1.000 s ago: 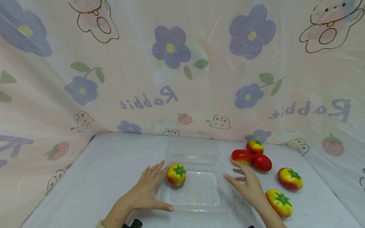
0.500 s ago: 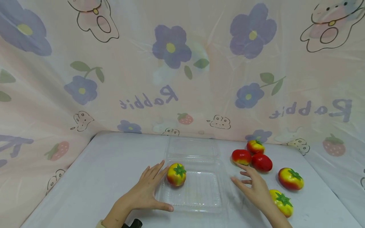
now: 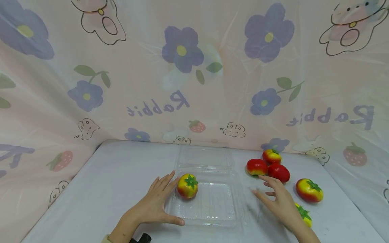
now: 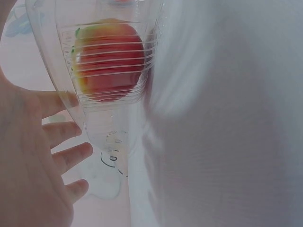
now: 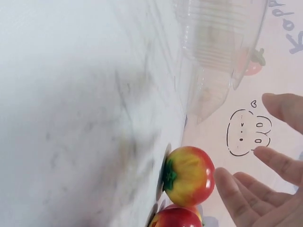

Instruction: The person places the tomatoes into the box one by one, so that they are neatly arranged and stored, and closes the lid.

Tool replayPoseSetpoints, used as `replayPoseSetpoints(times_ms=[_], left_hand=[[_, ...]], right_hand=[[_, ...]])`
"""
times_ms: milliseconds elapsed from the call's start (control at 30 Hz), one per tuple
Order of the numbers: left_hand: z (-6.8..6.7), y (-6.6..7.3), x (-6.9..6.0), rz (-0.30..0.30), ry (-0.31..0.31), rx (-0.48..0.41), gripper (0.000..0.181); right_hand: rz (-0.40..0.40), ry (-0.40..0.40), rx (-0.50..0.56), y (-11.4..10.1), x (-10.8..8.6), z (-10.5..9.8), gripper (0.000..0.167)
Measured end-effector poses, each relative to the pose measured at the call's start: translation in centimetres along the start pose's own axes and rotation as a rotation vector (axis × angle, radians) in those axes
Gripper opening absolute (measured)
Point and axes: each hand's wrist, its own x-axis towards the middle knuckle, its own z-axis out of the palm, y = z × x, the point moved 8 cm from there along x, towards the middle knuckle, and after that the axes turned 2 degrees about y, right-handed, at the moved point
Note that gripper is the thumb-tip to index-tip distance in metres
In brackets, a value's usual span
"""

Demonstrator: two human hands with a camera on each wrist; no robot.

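A clear plastic clamshell box (image 3: 209, 223) lies opened on the white table, its lid folded back. Inside, at the left, sits one red-and-yellow toy tomato (image 3: 187, 186), seen through the ribbed wall in the left wrist view. My left hand (image 3: 153, 206) is at the box's left side, fingers spread and thumb along the near edge; the fingertips meet the rim in the left wrist view. To the right of the box, my right hand (image 3: 281, 204) hovers with relaxed fingers and nothing in them. Its fingertips are near a red toy tomato (image 5: 191, 175).
Three toy tomatoes cluster at the back right, one of them red (image 3: 278, 172). Another tomato (image 3: 309, 190) lies farther right, and one more (image 3: 305, 216) is partly hidden behind my right forearm. A printed curtain (image 3: 212, 84) hangs behind the table.
My right hand has moved to the right, away from the box, and now covers more of the nearest loose tomato. The left hand and the box stay in place.
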Motion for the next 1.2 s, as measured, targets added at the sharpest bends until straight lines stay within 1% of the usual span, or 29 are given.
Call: replayPoseSetpoints(times_ms=[100,300,467,633,867,1100,1200], left_hand=[[0.0,-0.1,0.0,-0.007,-0.005,-0.001,0.123],[0.0,-0.1,0.0,-0.006,-0.009,-0.003,0.123],[0.0,0.0,0.1,-0.001,-0.011,-0.007,0.122],[0.0,-0.1,0.1,-0.009,-0.019,-0.018,0.123],[-0.2,0.1,0.0,0.000,-0.010,-0.026,0.123],[-0.2,0.2,0.1,0.021,0.004,-0.007,0.122],[-0.2,0.2,0.1,0.015,-0.001,-0.008,0.122]], right_hand=[[0.003,-0.011,-0.018,0.3,-0.1,-0.3,0.068],[-0.013,0.003,-0.027,1.0,-0.4,-1.0,0.068],[-0.023,0.010,-0.055,1.7,-0.4,-1.8,0.069],[-0.036,0.033,-0.071,2.0,-0.6,-2.5,0.069],[0.005,0.010,-0.115,3.0,-0.7,-3.1,0.073],[0.055,-0.023,-0.121,4.2,-0.5,-3.2,0.075],[0.058,-0.024,-0.123,4.6,-0.5,-3.3,0.076]])
